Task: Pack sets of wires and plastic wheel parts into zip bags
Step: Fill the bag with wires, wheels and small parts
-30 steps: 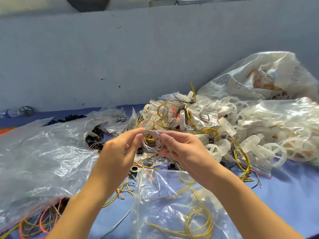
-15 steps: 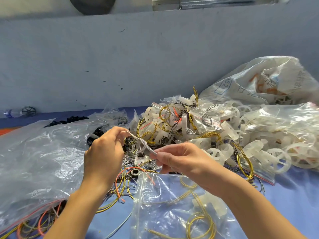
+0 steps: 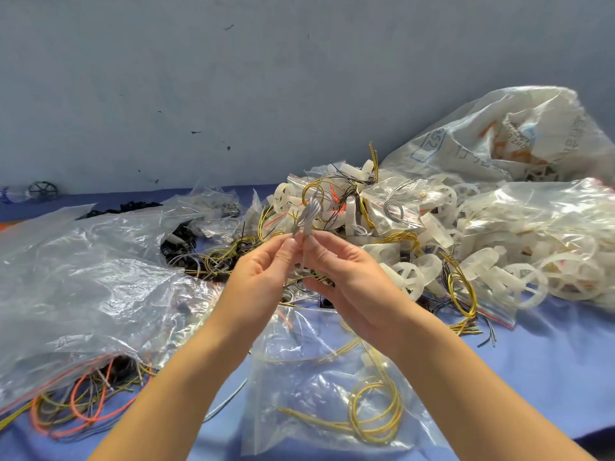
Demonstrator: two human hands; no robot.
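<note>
Pinching a grey wire bundle together, the left hand and right hand hover above the open zip bag; packed bags pile behind, many wheels remain loose.

Bare tabletop is lying open at four o'clock from the right hand. Piled wheels are blocking two o'clock, plastic bags crowding nine, a zip bag covering six.

A: Surface?
B: Blue table.
A: On it?
B: Big clear bag left, small zip bag holding yellow wires near middle, white wheels heaped right (many bagged), printed sack behind them, black wheel far left.
</note>
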